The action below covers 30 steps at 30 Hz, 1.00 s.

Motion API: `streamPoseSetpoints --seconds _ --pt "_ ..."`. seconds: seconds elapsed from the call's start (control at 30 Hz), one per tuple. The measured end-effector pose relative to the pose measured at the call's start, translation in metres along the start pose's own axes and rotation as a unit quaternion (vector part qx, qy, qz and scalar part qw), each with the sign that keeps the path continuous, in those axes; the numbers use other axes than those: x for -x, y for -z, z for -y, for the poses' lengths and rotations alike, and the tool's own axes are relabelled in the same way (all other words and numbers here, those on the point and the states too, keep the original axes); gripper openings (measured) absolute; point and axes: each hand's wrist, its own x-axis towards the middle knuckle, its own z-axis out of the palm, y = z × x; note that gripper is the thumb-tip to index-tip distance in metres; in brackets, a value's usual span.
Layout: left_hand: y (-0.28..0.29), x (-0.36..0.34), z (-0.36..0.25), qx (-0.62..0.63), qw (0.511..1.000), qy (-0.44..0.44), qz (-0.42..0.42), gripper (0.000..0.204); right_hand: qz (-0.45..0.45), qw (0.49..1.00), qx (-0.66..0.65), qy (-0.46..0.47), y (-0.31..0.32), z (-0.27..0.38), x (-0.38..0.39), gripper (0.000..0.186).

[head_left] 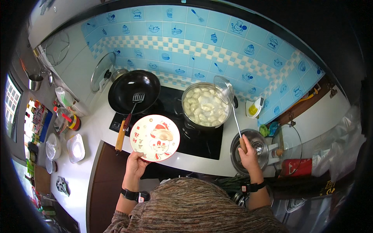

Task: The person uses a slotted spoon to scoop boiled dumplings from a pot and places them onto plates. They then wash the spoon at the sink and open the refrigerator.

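Note:
A white plate (149, 134) with a red cartoon print is gripped at its near rim by my left hand (136, 164), in front of the stove. My right hand (248, 155) is closed round the wooden handle of a wire skimmer (224, 90). The skimmer's mesh bowl is tilted over the right rim of a metal pot (186, 115), and it looks bare of food. Pale dumplings (206, 103) crowd the water in that pot, with some steam or foam among them.
On the stove's left side a black wok (128, 86) holds a slotted spatula (138, 98), its handle jutting toward me. A steel basin (235, 149) stands below my right hand. A glass lid (293, 145) leans at the right; sauce bottles (72, 121) and a white dish (76, 149) sit left.

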Motion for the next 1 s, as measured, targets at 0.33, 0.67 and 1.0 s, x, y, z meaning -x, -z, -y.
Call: streamPoseSetpoints --seconds 0.33,0.67,1.0 --pt "0.0 -0.002 0.001 -0.015 1.0 0.011 0.012 0.056 -0.036 0.997 0.061 0.028 -0.004 -0.007 0.012 0.059" --pt "-0.004 0.007 0.001 -0.002 1.0 0.009 -0.009 0.051 0.006 0.999 0.012 -0.049 -0.014 -0.016 0.017 0.054" --pt "-0.006 0.015 0.004 0.003 1.0 -0.005 -0.025 0.05 -0.003 0.993 0.014 -0.114 -0.019 -0.02 0.012 0.047"
